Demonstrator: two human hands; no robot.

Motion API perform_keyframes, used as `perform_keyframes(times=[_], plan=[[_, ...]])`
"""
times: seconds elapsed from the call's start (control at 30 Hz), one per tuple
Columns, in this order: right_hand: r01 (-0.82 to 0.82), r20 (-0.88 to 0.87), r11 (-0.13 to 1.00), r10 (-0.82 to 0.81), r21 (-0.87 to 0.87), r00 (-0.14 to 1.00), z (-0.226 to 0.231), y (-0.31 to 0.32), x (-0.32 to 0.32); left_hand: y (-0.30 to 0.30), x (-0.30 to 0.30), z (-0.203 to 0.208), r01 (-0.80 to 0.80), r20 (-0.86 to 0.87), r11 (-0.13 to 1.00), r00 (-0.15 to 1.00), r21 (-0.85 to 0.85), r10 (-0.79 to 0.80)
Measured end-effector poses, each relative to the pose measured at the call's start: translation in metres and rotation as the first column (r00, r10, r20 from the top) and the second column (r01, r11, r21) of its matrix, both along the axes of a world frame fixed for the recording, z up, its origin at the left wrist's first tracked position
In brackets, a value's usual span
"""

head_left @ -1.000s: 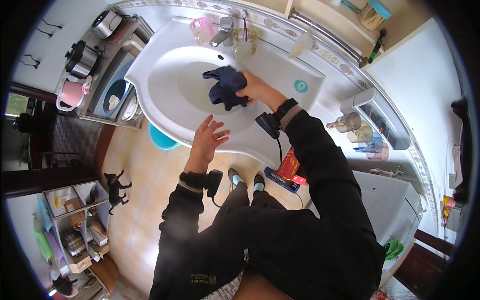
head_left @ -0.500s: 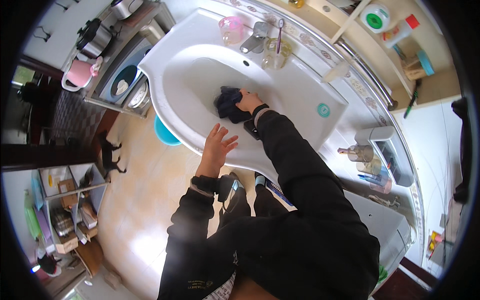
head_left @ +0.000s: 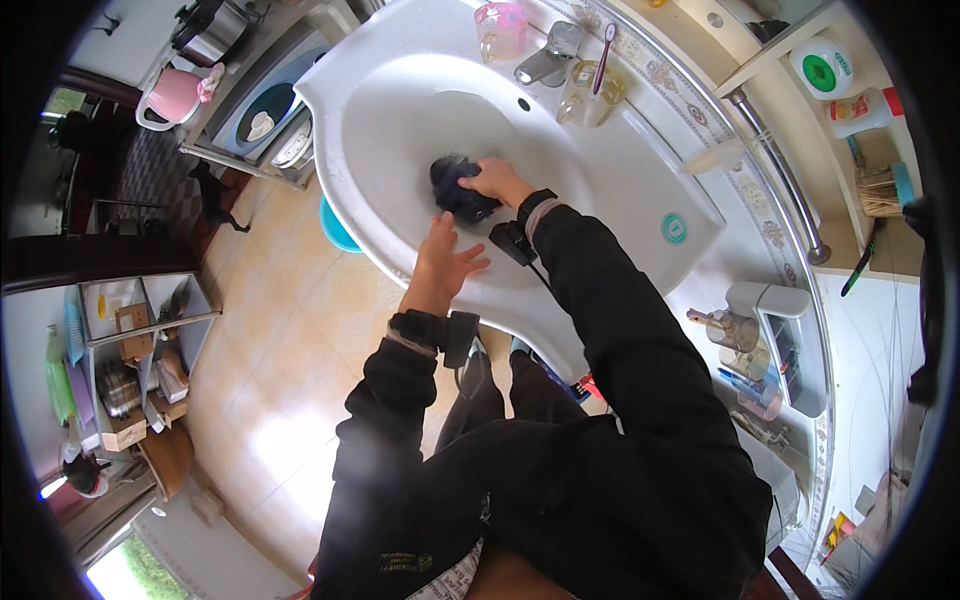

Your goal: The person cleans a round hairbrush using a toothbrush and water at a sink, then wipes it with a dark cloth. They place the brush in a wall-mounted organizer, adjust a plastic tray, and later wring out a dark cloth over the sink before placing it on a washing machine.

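A bunched dark navy cloth (head_left: 453, 188) lies in the white washbasin (head_left: 610, 215), in what looks like shallow water. My right hand (head_left: 498, 182) is closed on the cloth's right side, with the thumb and fingers pinching the fabric. Close to the cloth's lower edge, my left hand (head_left: 442, 262) reaches over the basin's near rim with its fingers spread and nothing in them. Whether its fingertips touch the cloth I cannot tell. Both wrists wear black straps with small box-shaped devices.
Behind the bowl stand a pink-rimmed cup (head_left: 500, 32), a metal faucet (head_left: 548, 58) and a glass jar (head_left: 590, 97) holding a toothbrush (head_left: 604, 58). A teal tub (head_left: 338, 226) sits below the basin's left side. A black animal (head_left: 212, 198) is on the floor farther left.
My left hand has come closer to the cloth. The cloth has become more compact under my right hand. The whole view has shifted, and the black animal has changed its pose.
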State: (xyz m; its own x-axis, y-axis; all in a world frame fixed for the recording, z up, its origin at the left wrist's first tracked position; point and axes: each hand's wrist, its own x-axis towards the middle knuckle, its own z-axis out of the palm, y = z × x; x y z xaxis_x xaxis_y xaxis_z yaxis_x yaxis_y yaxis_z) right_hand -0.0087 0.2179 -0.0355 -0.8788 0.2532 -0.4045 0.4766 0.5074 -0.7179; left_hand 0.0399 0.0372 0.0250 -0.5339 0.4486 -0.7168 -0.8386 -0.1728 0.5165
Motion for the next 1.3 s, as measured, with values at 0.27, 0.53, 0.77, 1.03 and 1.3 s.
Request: perform_keyframes(times=[0.27, 0.53, 0.77, 1.03, 1.3], plan=[[-0.224, -0.269, 0.962, 0.176, -0.158, 0.947, 0.115, -0.013, 0.043, 0.018, -0.043, 0.017, -0.089, 0.028, 0.940, 0.996, 0.330, 0.084], [-0.003, -0.459, 0.988, -0.068, -0.152, 0.886, 0.096, -0.039, 0.038, 0.027, -0.035, 0.005, -0.233, -0.058, 0.954, 0.967, 0.189, 0.248], [0.127, -0.198, 0.991, -0.132, -0.037, 0.971, 0.021, 0.021, 0.018, 0.023, -0.046, 0.005, 0.033, -0.226, 0.998, 0.974, 0.053, -0.020], [0.003, 0.190, 0.853, -0.119, 0.522, 0.975, 0.013, 0.024, 0.030, -0.003, -0.055, 0.007, -0.030, -0.038, 1.000, 0.999, 0.003, 0.030], [0.045, -0.007, 0.876, -0.047, 0.481, 0.999, -0.001, 0.034, 0.003, -0.014, -0.046, 0.006, -0.008, 0.017, 0.997, 1.000, 0.076, 0.007]])
